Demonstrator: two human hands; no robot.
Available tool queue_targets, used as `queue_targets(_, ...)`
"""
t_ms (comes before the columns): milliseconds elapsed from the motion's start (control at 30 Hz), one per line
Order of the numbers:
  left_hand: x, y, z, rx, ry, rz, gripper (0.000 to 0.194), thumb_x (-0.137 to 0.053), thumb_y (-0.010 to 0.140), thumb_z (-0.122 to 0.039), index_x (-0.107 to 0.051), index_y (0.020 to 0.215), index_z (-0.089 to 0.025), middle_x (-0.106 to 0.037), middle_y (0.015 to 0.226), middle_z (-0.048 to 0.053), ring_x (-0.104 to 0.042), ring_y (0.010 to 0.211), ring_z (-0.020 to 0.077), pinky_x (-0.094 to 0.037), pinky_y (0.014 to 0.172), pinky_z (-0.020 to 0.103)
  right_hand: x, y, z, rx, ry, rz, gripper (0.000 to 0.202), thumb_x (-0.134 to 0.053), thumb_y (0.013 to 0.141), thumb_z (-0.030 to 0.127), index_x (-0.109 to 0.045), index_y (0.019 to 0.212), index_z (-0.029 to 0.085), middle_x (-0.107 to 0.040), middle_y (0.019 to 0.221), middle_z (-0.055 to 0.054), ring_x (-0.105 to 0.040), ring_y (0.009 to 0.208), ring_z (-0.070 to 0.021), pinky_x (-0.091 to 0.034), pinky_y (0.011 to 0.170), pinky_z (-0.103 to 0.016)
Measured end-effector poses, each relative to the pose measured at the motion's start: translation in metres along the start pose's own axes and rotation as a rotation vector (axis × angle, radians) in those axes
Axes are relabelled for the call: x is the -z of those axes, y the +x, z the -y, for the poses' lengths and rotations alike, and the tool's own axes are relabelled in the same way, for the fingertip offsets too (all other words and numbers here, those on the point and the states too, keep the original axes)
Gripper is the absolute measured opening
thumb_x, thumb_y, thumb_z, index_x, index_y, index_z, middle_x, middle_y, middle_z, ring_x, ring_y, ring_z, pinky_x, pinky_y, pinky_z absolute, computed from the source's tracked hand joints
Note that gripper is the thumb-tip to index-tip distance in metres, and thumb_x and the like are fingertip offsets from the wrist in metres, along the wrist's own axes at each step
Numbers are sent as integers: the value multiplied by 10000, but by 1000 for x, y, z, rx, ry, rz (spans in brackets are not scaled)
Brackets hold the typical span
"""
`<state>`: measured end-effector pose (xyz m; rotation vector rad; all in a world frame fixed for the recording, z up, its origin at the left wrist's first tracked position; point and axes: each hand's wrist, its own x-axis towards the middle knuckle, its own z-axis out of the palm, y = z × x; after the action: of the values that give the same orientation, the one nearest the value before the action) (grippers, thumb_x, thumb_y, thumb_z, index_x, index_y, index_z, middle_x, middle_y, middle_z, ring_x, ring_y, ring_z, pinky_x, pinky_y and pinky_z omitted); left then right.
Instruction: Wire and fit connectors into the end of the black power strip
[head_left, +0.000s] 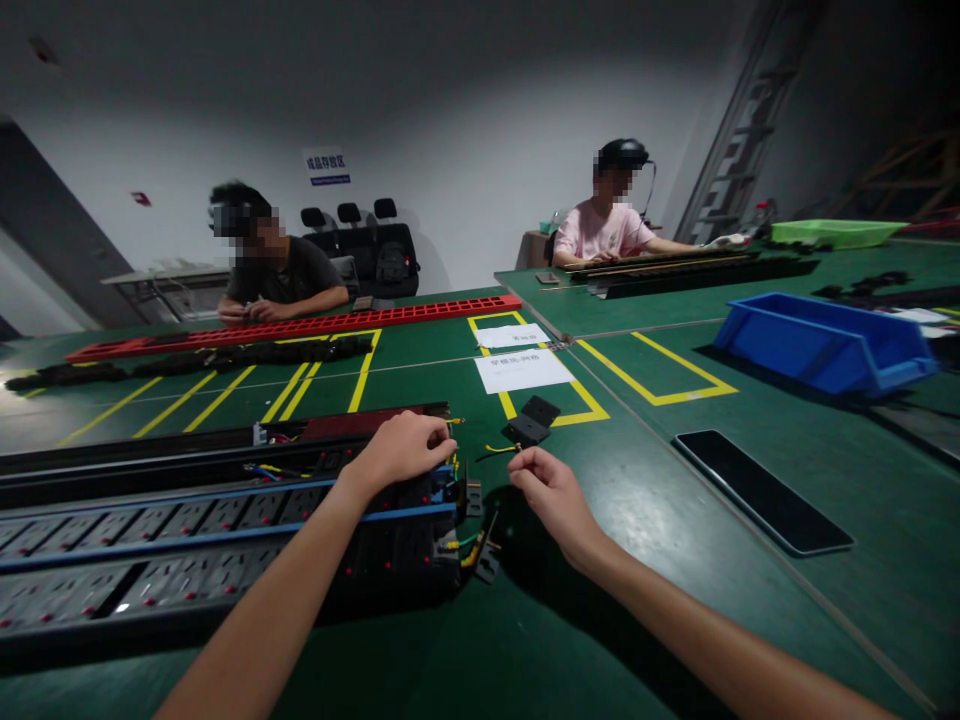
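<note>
Several black power strips (195, 580) with rows of sockets and red dots lie side by side at the left, two edged with blue. My left hand (401, 447) rests over the right end of the farther strips, its fingers curled round an end there. Short yellow and green wires (469, 553) and black end plates (487, 565) stick out of the strip ends. Just to the right, my right hand (551, 490) is closed in a pinch. At its fingertips is the end of a short yellow wire (499, 449); what the pinch holds is too small to tell. Black plates (531, 422) lie just beyond.
A phone (761, 490) and a blue bin (825, 345) are at the right. White paper labels (523, 371) and yellow tape mark the green table. Farther back lie a long red slotted rail (300, 325) and black cable bundles (195, 360). Two people sit across the tables.
</note>
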<state>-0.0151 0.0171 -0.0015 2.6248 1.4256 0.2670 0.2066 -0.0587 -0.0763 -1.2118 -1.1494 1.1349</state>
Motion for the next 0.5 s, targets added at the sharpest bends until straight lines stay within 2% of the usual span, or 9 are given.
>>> queue_targets(167, 4, 0, 3, -22, -19, 30, 307, -535, 911, -442, -714, 821, -209, -736, 799, 45, -631, 690, 180, -389, 670, 305, 0, 0, -1, -13, -13, 14, 145, -598, 722, 324, -595, 804, 204, -476, 611, 59, -379, 542, -118, -276, 528, -266)
queue_targets(500, 1, 0, 1, -15, 48, 36, 325, -527, 937, -476, -718, 874, -222, -745, 834, 48, -655, 720, 200, -408, 660, 307, 0, 1, -4, 10, -15, 32, 143, -588, 725, 315, -589, 812, 201, -482, 628, 53, -392, 564, -124, -279, 530, -264)
